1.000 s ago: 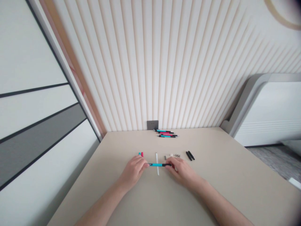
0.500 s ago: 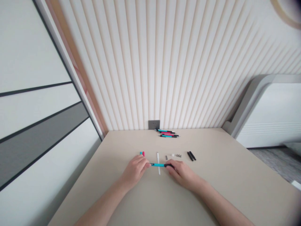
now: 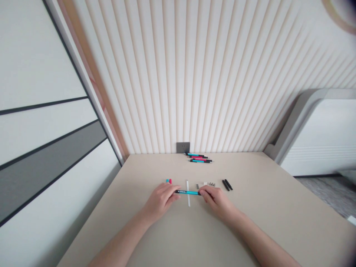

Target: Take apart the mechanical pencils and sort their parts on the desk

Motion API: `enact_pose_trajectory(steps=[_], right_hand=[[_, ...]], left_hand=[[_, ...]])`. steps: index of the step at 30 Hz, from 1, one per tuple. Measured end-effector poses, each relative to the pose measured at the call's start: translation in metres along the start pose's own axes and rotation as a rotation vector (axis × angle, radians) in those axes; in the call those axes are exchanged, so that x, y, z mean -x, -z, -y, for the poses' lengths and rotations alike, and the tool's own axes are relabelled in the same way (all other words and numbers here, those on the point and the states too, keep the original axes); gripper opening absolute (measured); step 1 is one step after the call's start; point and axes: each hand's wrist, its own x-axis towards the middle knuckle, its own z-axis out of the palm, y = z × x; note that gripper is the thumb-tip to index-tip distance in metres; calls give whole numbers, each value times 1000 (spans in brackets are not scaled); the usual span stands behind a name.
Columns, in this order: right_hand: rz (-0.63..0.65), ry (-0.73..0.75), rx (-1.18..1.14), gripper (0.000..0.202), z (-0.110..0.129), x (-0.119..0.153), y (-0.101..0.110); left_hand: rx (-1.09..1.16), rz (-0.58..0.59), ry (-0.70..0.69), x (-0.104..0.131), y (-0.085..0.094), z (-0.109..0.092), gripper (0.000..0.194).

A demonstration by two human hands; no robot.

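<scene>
Between my hands a blue-and-black pen [image 3: 189, 192] lies level above the table, with small pale print on its side. My left hand [image 3: 162, 198] pinches its left end, and my right hand [image 3: 214, 198] has its fingers closed around the black right end, which they mostly hide. Under the pen, thin white refills [image 3: 188, 201] lie pointing away from me. Just beyond my left hand are a blue and a red small part [image 3: 170, 181]. Past my right hand lie small metal springs or tips [image 3: 212, 184] and whitish bits [image 3: 205, 183], too small to make out well.
Two black pen grips or barrels [image 3: 227, 185] lie to the right on the beige table [image 3: 172, 237]. Several blue, red and black pens [image 3: 198, 158] lie at the back edge, near a dark wall socket [image 3: 183, 147]. A ribbed wall closes off the far side.
The pen has turned about its length, so its print now shows. My right hand has shifted slightly right along it, and more of the blue barrel is visible.
</scene>
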Motion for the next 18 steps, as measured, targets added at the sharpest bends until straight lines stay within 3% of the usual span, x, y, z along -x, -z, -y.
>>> enact_pose_trajectory(steps=[11,18], right_hand=[[-95,38,-36,25,1,2,5],[-51,9,-9,33,1,0,5]], left_hand=[[26,-55,38,3,-5,10,16],[61,-105,62,3,-5,8,17]])
